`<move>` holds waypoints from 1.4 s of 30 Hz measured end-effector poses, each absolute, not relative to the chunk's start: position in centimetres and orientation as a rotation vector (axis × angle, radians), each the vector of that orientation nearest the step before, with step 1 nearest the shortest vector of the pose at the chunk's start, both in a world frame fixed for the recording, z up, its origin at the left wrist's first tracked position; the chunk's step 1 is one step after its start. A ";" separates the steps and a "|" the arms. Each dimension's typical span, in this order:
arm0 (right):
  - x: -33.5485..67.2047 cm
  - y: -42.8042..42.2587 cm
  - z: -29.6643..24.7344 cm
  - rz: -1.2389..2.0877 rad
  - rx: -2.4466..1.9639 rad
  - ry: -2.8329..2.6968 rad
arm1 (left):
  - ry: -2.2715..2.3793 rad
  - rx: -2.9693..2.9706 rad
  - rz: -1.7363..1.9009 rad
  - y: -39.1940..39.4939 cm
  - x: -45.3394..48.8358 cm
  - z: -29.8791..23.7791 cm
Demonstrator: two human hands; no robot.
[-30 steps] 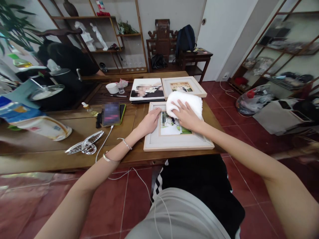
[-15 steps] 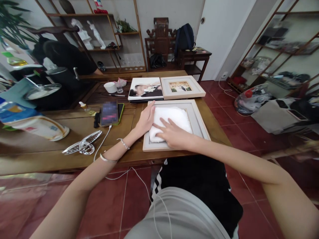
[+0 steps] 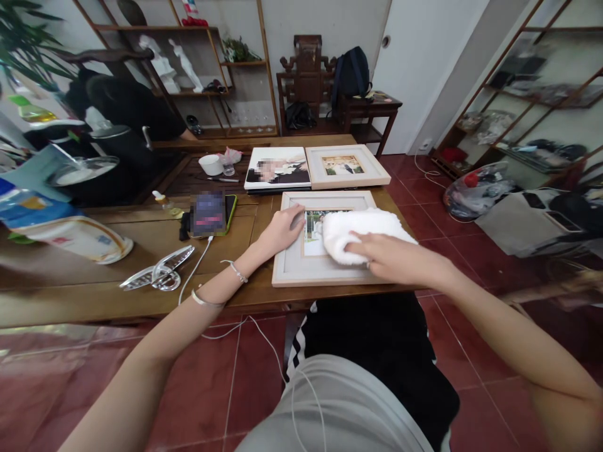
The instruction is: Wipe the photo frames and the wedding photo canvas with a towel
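A pale wooden picture frame [image 3: 301, 270] with a photo lies flat at the near edge of a wooden table [image 3: 141, 251]. My left hand [image 3: 282, 229] rests flat on the frame's left side, fingers stretched out. My right hand [image 3: 391, 254] presses a white fluffy cloth [image 3: 358, 229] onto the right part of the frame's glass, fingers laid over the cloth.
Behind the frame lie a second framed photo [image 3: 347, 166] and a frameless photo print [image 3: 277, 168]. To the left are a phone [image 3: 210, 213] with a white cable, a small bottle [image 3: 162, 202], a silver leaf-shaped dish [image 3: 157, 275] and a white cup [image 3: 211, 164]. A person in black [image 3: 127, 113] sits at the far left.
My right hand has slid the cloth from the far right of the frame to its near left, and now to its right side. My left hand has stayed on the frame's left edge.
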State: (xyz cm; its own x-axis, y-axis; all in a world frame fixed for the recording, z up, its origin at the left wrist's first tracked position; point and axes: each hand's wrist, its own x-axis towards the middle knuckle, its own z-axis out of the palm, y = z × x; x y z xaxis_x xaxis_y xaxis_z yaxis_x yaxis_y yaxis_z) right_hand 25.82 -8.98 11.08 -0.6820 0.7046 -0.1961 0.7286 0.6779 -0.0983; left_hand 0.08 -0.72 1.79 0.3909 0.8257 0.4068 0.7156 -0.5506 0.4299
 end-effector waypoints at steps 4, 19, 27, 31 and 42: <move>26.9 -4.3 11.7 -0.035 1.647 2.875 | 1.382 2.515 0.753 -1.2 0.2 2.0; 20.3 1.3 8.4 0.216 1.052 2.959 | 1.249 2.517 0.802 -0.5 -0.1 1.5; 27.9 0.8 10.2 0.100 1.389 2.621 | 1.313 2.504 0.795 0.0 -0.2 0.7; 30.8 0.8 11.6 0.360 1.862 2.436 | 1.308 2.536 0.812 0.1 -0.2 0.5; 29.2 1.3 6.3 0.408 1.457 2.768 | 1.332 2.510 0.888 0.2 -0.3 0.5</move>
State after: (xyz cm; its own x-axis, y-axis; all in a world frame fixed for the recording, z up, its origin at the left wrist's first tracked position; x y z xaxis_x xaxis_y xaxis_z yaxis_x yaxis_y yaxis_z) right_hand 29.21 1.29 6.27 -0.5732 0.8088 0.1314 0.8123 0.5398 0.2207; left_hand -0.29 0.24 0.47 0.4258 0.7982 0.4262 0.7006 -0.5889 0.4029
